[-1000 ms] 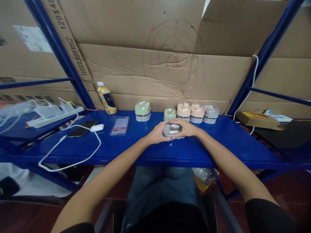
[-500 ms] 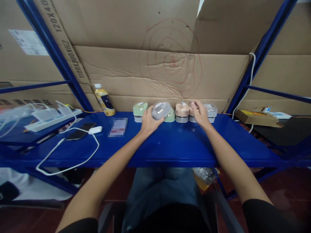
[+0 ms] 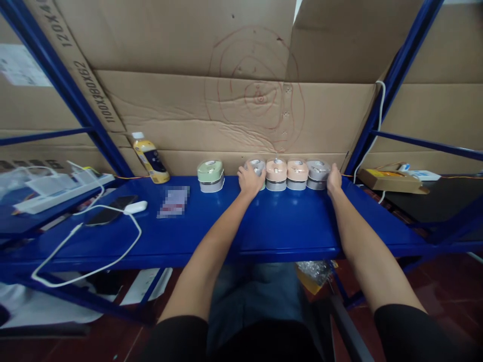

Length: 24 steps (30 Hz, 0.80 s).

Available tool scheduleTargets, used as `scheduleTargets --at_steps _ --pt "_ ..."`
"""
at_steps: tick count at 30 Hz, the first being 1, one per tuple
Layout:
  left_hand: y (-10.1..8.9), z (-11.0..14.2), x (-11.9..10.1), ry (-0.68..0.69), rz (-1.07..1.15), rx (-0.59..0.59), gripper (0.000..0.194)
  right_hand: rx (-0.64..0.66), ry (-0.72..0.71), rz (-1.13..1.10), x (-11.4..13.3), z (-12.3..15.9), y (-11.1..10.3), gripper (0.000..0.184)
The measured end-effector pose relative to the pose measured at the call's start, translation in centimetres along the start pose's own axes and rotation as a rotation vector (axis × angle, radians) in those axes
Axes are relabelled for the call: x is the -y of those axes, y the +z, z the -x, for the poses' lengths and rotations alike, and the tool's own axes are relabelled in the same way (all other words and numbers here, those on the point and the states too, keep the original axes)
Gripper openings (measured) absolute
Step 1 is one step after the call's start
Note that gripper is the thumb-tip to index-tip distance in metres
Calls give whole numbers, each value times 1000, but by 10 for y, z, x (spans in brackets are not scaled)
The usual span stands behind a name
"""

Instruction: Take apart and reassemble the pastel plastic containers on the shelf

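Small two-tier boxes with clear tops stand in a row on the blue shelf. My left hand (image 3: 249, 180) is closed around a grey box (image 3: 257, 166) at the left end of the row. A bit of green shows below that grey one, mostly hidden by the hand. To its right are a peach box (image 3: 276, 173), another peach box (image 3: 297, 174) and a grey-lilac box (image 3: 317, 174). My right hand (image 3: 334, 179) lies along the right side of the last one, fingers stretched out and partly hidden. A green box (image 3: 211, 176) stands apart on the left.
A yellow drink bottle (image 3: 151, 158) stands at the back left. Nearby lie a blurred packet (image 3: 173, 201), a phone (image 3: 111, 211) and a white cable (image 3: 124, 259). A power strip (image 3: 64, 194) is farther left. Cardboard (image 3: 169, 110) backs the blue shelf (image 3: 211, 226).
My left hand has brought the tilted grey box down level into the row. My right hand has moved right to the row's end. The view has shifted slightly.
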<state>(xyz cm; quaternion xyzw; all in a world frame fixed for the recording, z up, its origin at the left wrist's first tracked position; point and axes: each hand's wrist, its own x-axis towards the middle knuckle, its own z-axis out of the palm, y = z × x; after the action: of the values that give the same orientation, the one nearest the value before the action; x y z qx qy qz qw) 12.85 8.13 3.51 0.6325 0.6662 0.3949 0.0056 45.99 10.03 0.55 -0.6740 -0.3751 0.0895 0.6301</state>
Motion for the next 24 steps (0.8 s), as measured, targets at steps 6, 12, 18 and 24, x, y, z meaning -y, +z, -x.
scheduleTargets --at_steps 6,12,18,24 --pt "-28 -11 31 111 72 -59 66 73 168 -24 -13 -6 9 68" --pt "-68 -37 89 -3 -145 -340 96 120 65 1 -6 3 13 65" --pt "-71 -50 130 -167 -105 -113 86 -14 68 36 15 19 7 64" --pt "-95 -38 119 6 49 -332 81 -321 -223 12 54 43 1 45"
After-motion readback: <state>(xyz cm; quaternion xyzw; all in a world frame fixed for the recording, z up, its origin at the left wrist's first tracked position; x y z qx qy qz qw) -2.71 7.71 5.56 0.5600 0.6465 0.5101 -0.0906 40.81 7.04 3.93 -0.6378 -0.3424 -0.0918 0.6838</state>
